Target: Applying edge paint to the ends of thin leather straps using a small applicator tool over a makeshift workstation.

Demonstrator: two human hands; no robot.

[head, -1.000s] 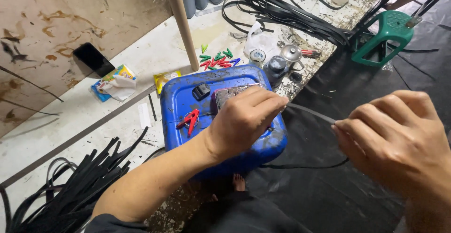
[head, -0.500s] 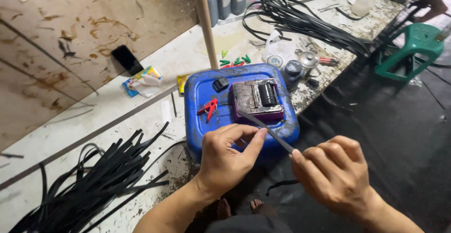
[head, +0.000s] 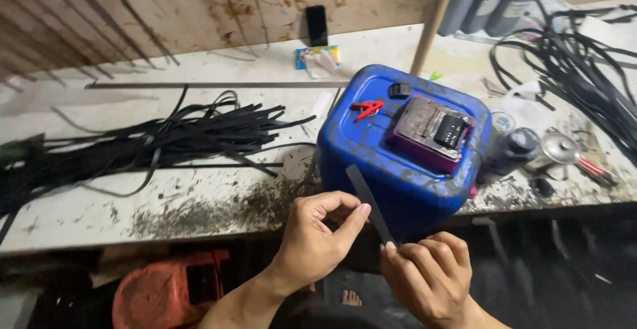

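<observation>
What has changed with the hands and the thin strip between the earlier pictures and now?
The hands came closer together. Earlier the strip was stretched between them; now the right hand pinches its lower end, upright, and the left hand touches it beside. The blue canister and the black strips on the bench stayed.

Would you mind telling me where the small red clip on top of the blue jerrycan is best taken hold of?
Probably from straight above, across its narrow middle: the red clip lies flat on the blue jerrycan top, its arms spreading sideways, with bare plastic around it. The black cap sits just to its right, so pinch front to back.
</observation>
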